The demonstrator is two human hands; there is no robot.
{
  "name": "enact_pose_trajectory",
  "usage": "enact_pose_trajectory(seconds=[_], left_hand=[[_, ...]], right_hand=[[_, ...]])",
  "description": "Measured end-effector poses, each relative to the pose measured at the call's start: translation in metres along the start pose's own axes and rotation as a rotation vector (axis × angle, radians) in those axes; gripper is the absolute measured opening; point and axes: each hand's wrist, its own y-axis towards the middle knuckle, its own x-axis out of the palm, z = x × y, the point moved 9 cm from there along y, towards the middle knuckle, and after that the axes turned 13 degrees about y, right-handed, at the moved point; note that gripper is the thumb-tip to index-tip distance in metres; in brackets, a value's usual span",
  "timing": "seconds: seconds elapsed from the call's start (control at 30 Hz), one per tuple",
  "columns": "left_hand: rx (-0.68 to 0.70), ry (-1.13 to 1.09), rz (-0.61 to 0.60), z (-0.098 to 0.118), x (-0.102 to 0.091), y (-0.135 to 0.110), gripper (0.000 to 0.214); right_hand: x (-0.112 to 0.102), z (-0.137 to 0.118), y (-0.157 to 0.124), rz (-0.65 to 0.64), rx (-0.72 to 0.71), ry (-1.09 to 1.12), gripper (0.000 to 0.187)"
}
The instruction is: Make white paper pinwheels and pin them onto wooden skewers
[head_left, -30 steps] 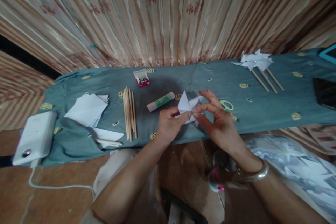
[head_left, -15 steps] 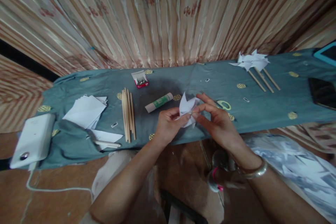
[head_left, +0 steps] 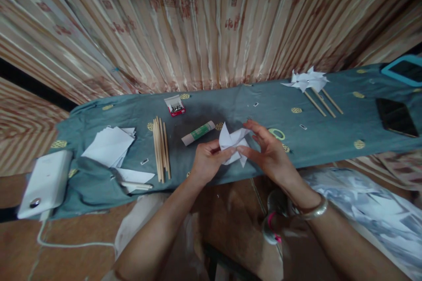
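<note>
Both hands meet over the near edge of the blue cloth (head_left: 329, 131), pinching a white folded paper pinwheel (head_left: 231, 140) at its middle. My left hand (head_left: 207, 162) grips it from the left with thumb and fingers closed. My right hand (head_left: 268, 153) pinches the centre from the right, with the other fingers curled above the paper. A silver bangle (head_left: 313, 210) sits on my right wrist. A glue stick (head_left: 198, 132) lies just behind my left hand. A yellow-green scissors handle (head_left: 277, 133) shows behind my right hand.
A bundle of wooden sticks (head_left: 161, 147), a stack of white paper squares (head_left: 108, 145) and a small red box of pins (head_left: 174, 106) lie to the left. A white device (head_left: 44, 182) sits far left. Finished pinwheels on sticks (head_left: 311, 85) and a dark phone (head_left: 395, 116) lie right.
The hands and pinwheel have drifted slightly left and down in view as the head shifted. The grip on the pinwheel's centre stays the same.
</note>
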Motion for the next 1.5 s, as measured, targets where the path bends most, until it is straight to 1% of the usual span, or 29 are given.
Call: enact_pose_trajectory(seconds=[0.07, 0.13, 0.2, 0.27, 0.43, 0.6, 0.87, 1.03, 1.17, 1.33, 1.5], left_hand=[[-0.016, 0.012, -0.007, -0.002, 0.0, 0.0, 0.045], [-0.032, 0.017, -0.017, -0.005, 0.0, -0.001, 0.046], [-0.051, 0.014, -0.027, -0.008, 0.0, -0.002, 0.045], [-0.071, 0.007, -0.032, -0.011, 0.0, -0.002, 0.043], [-0.128, -0.038, -0.034, -0.016, 0.003, -0.004, 0.042], [-0.168, -0.065, -0.007, -0.017, 0.003, -0.004, 0.044], [-0.118, -0.054, 0.026, -0.012, 0.003, -0.002, 0.039], [-0.084, -0.051, 0.044, -0.012, 0.001, 0.001, 0.033], [-0.07, -0.043, 0.072, -0.014, -0.001, 0.002, 0.031], [-0.059, -0.073, 0.08, -0.013, 0.0, 0.002, 0.033], [-0.047, -0.052, 0.101, -0.012, -0.003, 0.003, 0.036]], right_hand=[[-0.001, 0.008, 0.001, 0.028, 0.09, 0.117, 0.079], [0.004, 0.015, 0.0, 0.004, 0.21, 0.247, 0.095], [0.01, 0.02, -0.003, -0.04, 0.325, 0.317, 0.104], [0.012, 0.02, -0.006, -0.053, 0.386, 0.315, 0.106], [0.011, 0.014, -0.007, -0.021, 0.389, 0.268, 0.108], [0.012, 0.013, -0.004, 0.015, 0.363, 0.246, 0.106], [0.013, 0.01, -0.003, 0.046, 0.337, 0.159, 0.11], [0.012, 0.01, -0.003, 0.065, 0.318, 0.157, 0.103], [0.011, 0.014, -0.003, 0.076, 0.318, 0.201, 0.098], [0.01, 0.018, -0.003, 0.1, 0.319, 0.26, 0.09], [0.012, 0.016, -0.004, 0.124, 0.33, 0.313, 0.083]])
